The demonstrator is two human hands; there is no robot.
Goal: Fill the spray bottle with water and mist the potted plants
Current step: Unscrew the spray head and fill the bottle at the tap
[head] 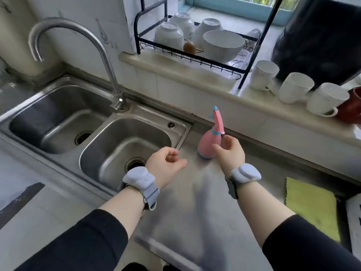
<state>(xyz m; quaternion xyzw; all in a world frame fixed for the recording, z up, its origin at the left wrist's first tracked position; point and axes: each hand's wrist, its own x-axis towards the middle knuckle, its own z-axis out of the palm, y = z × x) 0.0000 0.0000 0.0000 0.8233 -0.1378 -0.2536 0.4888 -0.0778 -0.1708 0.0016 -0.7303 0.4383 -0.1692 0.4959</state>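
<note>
Steel tabletop (195, 202) runs out in front of me, with a double sink (175, 122) sunk into its left side and a curved tap (78, 36) rising behind the divider between the two basins. Just right of the near basin stands the pink spray bottle (209, 141), upright on the steel, its blue-tipped nozzle pointing up and away.

My right hand (230, 151) is right at the bottle's near-right side, fingers loosely curled; the fingertips sit close against its neck and body, but I cannot tell whether they have closed on it or only touch it. My left hand (166, 165) hovers above the near edge of the right basin, palm turned up, fingers relaxed and half curled, its grip holding nothing.

On the ledge behind, a black dish rack (140, 42) carries white bowls (222, 45), and white mugs (295, 87) stand in a row further right. A yellow cloth (310, 206) lies on the near right of the tabletop.
</note>
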